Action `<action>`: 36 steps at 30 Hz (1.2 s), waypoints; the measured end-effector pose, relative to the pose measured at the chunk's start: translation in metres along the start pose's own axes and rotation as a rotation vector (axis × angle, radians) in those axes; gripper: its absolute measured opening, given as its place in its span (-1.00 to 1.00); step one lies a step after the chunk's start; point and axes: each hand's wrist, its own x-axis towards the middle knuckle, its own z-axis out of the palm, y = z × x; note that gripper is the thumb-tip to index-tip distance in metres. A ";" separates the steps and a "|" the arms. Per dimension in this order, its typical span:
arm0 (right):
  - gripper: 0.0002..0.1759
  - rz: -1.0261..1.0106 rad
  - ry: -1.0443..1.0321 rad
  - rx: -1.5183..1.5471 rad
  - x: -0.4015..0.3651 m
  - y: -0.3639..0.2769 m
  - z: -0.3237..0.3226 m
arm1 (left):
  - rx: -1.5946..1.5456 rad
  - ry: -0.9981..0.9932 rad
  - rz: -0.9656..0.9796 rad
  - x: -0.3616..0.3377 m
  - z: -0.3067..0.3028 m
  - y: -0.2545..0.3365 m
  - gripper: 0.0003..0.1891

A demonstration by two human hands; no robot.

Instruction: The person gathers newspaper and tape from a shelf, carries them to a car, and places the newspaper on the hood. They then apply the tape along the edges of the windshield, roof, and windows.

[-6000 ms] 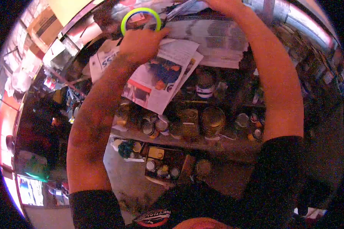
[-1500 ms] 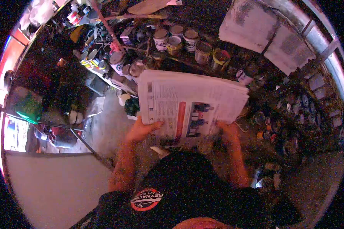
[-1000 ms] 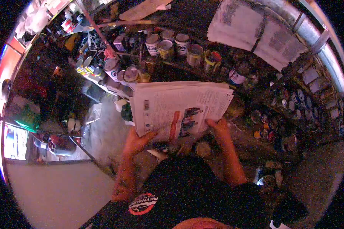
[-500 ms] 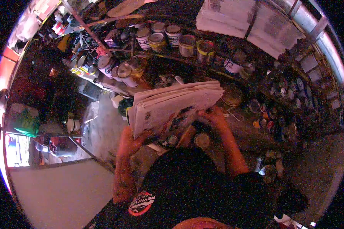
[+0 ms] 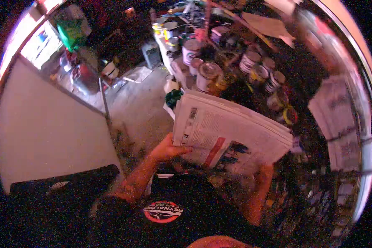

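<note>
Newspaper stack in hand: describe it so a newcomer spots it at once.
Start at the paint cans crowding the top centre. Just below them, the newspaper stack is held between the left hand and right hand. Unlike the strapped paper bundle at right, its top page shows a red stripe and a colour photo.

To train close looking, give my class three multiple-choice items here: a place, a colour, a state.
1. Where are the paint cans relative to the newspaper stack?
A) beyond its far edge B) on top of it C) under an arm
2. What colour is the slanted bar on the top page?
A) green B) red C) blue
3. How is the stack held?
A) rolled up in one hand B) lying untouched on the floor C) gripped by left hand and right hand
Answers: 1 A, the cans stand past the stack; 2 B, the bar prints red; 3 C, both hands clasp its near edge.
</note>
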 end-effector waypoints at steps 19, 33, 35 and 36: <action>-0.26 0.215 -0.720 0.384 0.145 -0.167 0.120 | 0.335 0.441 0.121 -0.137 -0.151 0.016 -0.60; -0.46 -0.113 -0.718 0.071 0.308 -0.313 0.217 | 1.234 0.142 -0.107 -0.115 -0.239 0.107 -0.48; -0.49 -0.181 -0.723 0.107 0.347 -0.277 0.277 | 1.319 0.117 -0.004 -0.086 -0.264 0.103 -0.51; -0.50 -0.185 -0.722 0.128 0.368 -0.284 0.294 | 1.340 0.135 0.030 -0.070 -0.284 0.104 -0.54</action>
